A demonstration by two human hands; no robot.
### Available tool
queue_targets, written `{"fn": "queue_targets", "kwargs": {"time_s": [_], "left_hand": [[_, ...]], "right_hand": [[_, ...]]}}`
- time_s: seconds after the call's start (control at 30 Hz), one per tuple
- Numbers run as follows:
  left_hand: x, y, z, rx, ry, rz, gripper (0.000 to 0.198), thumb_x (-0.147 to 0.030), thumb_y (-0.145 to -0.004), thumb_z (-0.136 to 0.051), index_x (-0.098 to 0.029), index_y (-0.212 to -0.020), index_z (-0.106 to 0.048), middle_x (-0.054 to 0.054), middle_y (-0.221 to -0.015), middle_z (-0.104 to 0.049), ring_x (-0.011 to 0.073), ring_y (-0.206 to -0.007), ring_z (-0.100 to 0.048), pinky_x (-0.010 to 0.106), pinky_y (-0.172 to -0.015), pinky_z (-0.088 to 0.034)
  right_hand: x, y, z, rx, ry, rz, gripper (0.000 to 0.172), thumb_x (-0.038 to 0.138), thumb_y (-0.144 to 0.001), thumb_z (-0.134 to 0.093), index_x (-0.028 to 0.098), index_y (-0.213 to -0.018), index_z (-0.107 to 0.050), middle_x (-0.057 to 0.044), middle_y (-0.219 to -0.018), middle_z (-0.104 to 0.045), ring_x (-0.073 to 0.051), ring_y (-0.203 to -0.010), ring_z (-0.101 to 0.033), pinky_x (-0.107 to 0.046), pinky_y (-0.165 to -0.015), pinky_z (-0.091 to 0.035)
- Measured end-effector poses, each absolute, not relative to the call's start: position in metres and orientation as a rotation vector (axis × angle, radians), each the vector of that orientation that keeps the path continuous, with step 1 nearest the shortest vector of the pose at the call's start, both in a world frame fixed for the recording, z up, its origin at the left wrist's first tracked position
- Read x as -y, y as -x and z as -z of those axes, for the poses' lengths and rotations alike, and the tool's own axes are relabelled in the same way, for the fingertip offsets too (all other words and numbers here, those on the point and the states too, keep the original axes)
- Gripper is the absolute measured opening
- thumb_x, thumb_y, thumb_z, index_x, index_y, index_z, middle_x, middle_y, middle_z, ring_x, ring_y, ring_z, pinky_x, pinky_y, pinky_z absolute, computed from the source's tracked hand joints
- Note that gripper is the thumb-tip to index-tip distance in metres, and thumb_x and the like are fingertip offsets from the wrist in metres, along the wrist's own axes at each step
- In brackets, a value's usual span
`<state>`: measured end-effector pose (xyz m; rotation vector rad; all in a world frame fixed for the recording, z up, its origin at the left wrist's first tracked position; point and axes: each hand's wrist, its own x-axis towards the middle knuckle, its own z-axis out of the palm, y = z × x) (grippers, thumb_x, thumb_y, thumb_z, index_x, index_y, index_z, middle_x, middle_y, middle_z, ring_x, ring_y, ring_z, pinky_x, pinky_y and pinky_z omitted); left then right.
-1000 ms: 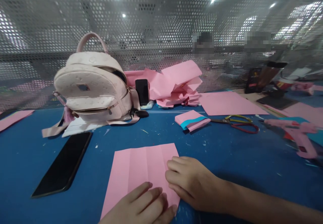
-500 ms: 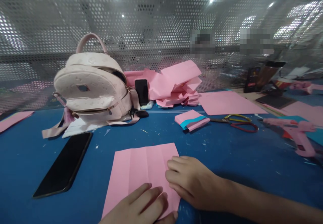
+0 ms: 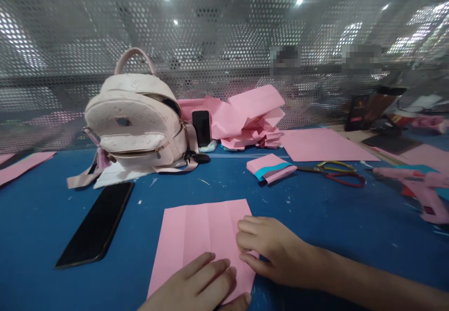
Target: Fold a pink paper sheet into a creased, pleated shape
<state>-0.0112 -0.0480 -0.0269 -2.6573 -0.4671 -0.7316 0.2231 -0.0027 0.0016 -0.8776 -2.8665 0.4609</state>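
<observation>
A creased sheet of pink paper (image 3: 196,236) lies on the blue tabletop in front of me, with several upright fold lines across it. My left hand (image 3: 206,283) rests flat on its lower part, fingers stretched out and thumb toward the lower right corner. At the right edge of the sheet, my right hand (image 3: 264,245) has its fingers curled over the paper, with the thumb by the edge. What lies under those fingertips is hidden. Beyond the sheet is a small folded pink paper piece (image 3: 270,167) with a blue stripe.
A black phone (image 3: 98,227) lies at left, before a pale pink backpack (image 3: 140,119). Another phone (image 3: 201,128) leans against crumpled pink paper (image 3: 245,114). Scissors (image 3: 336,170), a pink glue gun (image 3: 417,184) and a flat pink sheet (image 3: 326,145) are at right. Perforated metal (image 3: 224,35) stands behind.
The whole view has shifted slightly, so things appear a little further right. Both hands stay on the pink paper, the right one at its right edge.
</observation>
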Motion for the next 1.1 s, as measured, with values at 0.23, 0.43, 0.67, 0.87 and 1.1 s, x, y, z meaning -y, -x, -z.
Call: {"fn": "queue_targets", "kwargs": {"time_s": [0.23,0.43,0.67,0.87,1.1], "left_hand": [[0.0491,0.0105,0.0276,0.479,2.675,0.726,0.024,-0.014,-0.1,-0.049,-0.023,-0.113,-0.067,-0.003,-0.105,-0.07,0.0134,-0.099,-0.065,0.032,-0.103,-0.045],[0.0489,0.007,0.0344,0.445,2.636,0.745,0.022,-0.02,-0.101,-0.051,-0.029,-0.111,-0.068,-0.007,-0.124,-0.066,0.011,-0.104,-0.06,0.036,-0.114,-0.03],[0.0493,0.0102,0.034,0.429,2.708,0.677,0.024,-0.022,-0.101,-0.051,-0.028,-0.117,-0.067,-0.005,-0.128,-0.065,0.0129,-0.108,-0.058,0.041,-0.119,-0.014],[0.0475,0.0101,0.0307,0.424,2.716,0.673,0.027,-0.02,-0.103,-0.046,-0.027,-0.119,-0.066,-0.004,-0.127,-0.065,0.0136,-0.108,-0.057,0.04,-0.117,-0.018],[0.0475,0.0137,0.0338,0.418,2.734,0.602,0.028,-0.023,-0.103,-0.048,-0.025,-0.127,-0.062,-0.004,-0.137,-0.059,0.0147,-0.116,-0.053,0.04,-0.118,-0.018]], "right_hand": [[0.0037,-0.2222,-0.0012,2.891,0.832,-0.374,0.01,0.018,-0.092,-0.051,0.019,-0.082,-0.055,-0.002,-0.085,-0.059,-0.017,-0.077,-0.049,-0.03,-0.069,-0.036],[0.0042,-0.2234,0.0035,2.847,0.866,-0.397,0.01,0.018,-0.09,-0.055,0.018,-0.079,-0.055,-0.001,-0.083,-0.058,-0.017,-0.077,-0.049,-0.029,-0.069,-0.036],[0.0042,-0.2246,0.0037,2.819,0.908,-0.49,0.013,0.022,-0.09,-0.06,0.018,-0.078,-0.054,-0.001,-0.083,-0.057,-0.016,-0.078,-0.049,-0.028,-0.068,-0.035],[0.0046,-0.2241,0.0035,2.828,0.915,-0.471,0.014,0.023,-0.09,-0.06,0.018,-0.078,-0.053,0.001,-0.083,-0.057,-0.015,-0.077,-0.048,-0.028,-0.067,-0.034],[0.002,-0.2229,0.0071,2.884,0.869,-0.355,0.013,0.025,-0.094,-0.056,0.018,-0.083,-0.057,-0.001,-0.085,-0.059,-0.016,-0.077,-0.049,-0.029,-0.067,-0.034]]}}
